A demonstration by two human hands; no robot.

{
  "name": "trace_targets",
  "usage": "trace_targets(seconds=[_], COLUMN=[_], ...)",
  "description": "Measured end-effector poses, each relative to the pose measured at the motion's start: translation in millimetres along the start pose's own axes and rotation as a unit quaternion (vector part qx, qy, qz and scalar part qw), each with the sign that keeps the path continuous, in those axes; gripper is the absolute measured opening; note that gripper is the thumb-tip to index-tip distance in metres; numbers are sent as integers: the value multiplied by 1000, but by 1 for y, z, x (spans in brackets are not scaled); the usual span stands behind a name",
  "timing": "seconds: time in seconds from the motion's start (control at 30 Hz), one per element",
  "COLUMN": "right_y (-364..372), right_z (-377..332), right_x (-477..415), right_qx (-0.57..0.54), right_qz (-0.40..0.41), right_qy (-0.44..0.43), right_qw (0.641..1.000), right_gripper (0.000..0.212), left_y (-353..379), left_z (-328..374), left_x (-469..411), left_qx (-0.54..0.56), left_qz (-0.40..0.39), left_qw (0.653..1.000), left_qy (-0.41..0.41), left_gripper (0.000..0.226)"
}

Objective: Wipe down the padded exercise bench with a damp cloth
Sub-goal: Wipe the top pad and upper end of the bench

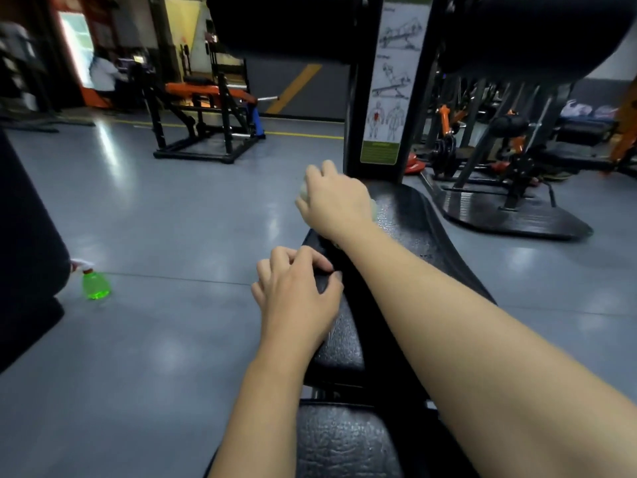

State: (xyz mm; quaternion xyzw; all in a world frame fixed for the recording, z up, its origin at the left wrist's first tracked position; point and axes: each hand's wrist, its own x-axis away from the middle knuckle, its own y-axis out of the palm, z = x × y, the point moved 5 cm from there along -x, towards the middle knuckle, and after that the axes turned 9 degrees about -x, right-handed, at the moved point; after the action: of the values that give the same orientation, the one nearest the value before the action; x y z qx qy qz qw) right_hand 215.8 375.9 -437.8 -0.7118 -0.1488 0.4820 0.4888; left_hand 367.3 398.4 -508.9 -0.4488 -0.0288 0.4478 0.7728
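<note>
The right hand's (332, 198) grip covers the cloth (303, 192) atop the bench (413, 219).

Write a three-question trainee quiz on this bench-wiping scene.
1. True or false: the right hand grips a pale cloth at the black textured padded bench.
2. Where is the translucent green plastic spray bottle? A: on the bench. B: on the grey floor, left of the bench. C: on a weight rack.
3. Fill in: the left hand holds the bench pad's ___ edge.

Key: 1 true; 2 B; 3 left.
</note>
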Motion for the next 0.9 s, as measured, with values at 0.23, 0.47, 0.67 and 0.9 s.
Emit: trace_targets(seconds=[0.23,0.47,0.67,0.9], right_y=[20,-37,-40,-14], right_z=[-10,119,151,62], right_x=[-26,11,31,-17], right_qx=[-1,-82,-150,-47], right_qz=[-25,56,88,74], right_qy=[-30,207,428,235], right_qw=[999,973,887,968], right_gripper=[34,39,53,42], left_y=[1,-1,-4,-3], left_z=[-1,2,2,-1], left_x=[-9,-6,-4,-9], left_qx=[-10,-5,6,5], left_qz=[-19,-19,-26,-68], left_qw=[1000,1000,999,997], left_qy=[17,22,19,35], left_gripper=[17,16,14,8])
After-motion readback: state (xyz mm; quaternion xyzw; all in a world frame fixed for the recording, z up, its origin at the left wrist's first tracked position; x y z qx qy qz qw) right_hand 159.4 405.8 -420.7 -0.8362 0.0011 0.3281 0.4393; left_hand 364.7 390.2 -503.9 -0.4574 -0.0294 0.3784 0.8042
